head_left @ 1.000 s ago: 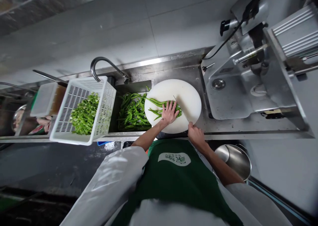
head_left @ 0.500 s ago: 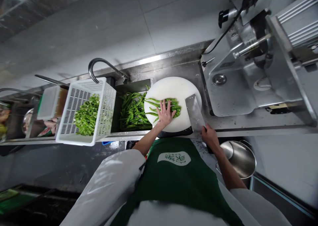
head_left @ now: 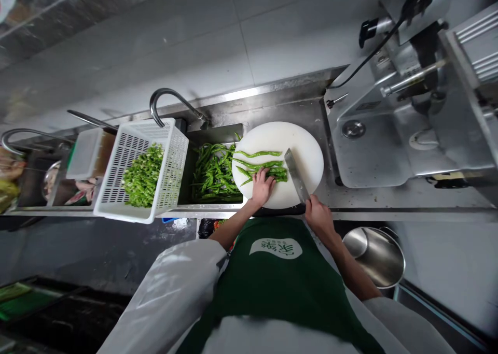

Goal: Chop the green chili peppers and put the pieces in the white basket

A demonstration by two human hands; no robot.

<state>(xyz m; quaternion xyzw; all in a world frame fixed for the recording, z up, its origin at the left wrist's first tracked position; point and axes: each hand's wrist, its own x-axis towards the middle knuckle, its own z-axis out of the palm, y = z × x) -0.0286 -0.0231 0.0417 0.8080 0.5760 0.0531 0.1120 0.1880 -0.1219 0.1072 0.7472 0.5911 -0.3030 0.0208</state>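
Several long green peppers (head_left: 260,165) lie side by side on the round white cutting board (head_left: 288,133), cut or stem ends lined up toward the right. My left hand (head_left: 262,188) presses down on the nearer peppers with its fingers bent around them. In my right hand (head_left: 318,214) is the handle of a cleaver (head_left: 296,175); its blade is turned nearly edge-down over the board, just right of the pepper ends, and seems apart from them. More whole green peppers (head_left: 216,170) fill the sink basin at the board's left.
A white plastic basket (head_left: 171,172) with chopped green peppers (head_left: 143,175) stands left of the basin, below a curved faucet (head_left: 175,97). A metal slicing machine (head_left: 373,146) occupies the counter at the right. Below the counter edge sits a steel pot (head_left: 377,255).
My left hand has gone from spread flat to bent around the nearer peppers. The cleaver has turned from blade-flat to nearly upright and moved closer to the peppers.
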